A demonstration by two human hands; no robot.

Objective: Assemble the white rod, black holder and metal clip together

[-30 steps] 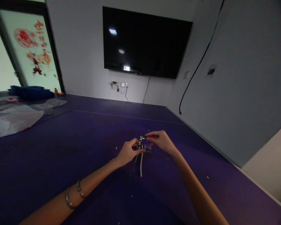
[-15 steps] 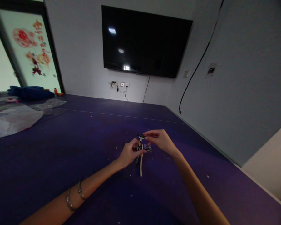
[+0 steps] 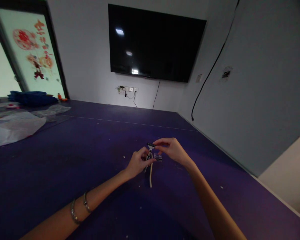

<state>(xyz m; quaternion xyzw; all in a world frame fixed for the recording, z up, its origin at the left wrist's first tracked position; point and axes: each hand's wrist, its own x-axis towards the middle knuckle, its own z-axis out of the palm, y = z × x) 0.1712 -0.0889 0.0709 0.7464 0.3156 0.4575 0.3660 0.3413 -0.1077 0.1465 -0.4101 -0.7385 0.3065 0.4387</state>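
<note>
A razor (image 3: 150,150) with a dark head stands nearly upright in my left hand (image 3: 138,163), whose fingers are closed round its handle. My right hand (image 3: 171,149) pinches the right end of the razor's head between thumb and fingertips. Just under my right hand lies a small clear case (image 3: 158,157) with dark parts inside, close to my left thumb. Below the razor, a thin cream-coloured strip (image 3: 150,176) lies on the purple surface (image 3: 102,153); its upper end is next to my left thumb.
Crumpled clear and white plastic (image 3: 22,128) lies at the left, with a folded blue cloth (image 3: 32,98) behind it. Small white scraps dot the purple surface. A black cable (image 3: 215,63) hangs along the right wall, and a television (image 3: 156,43) is mounted ahead.
Both hands stay in almost the same place on the razor. Its handle tilts slightly more, the lower end shifting a little to the left.
</note>
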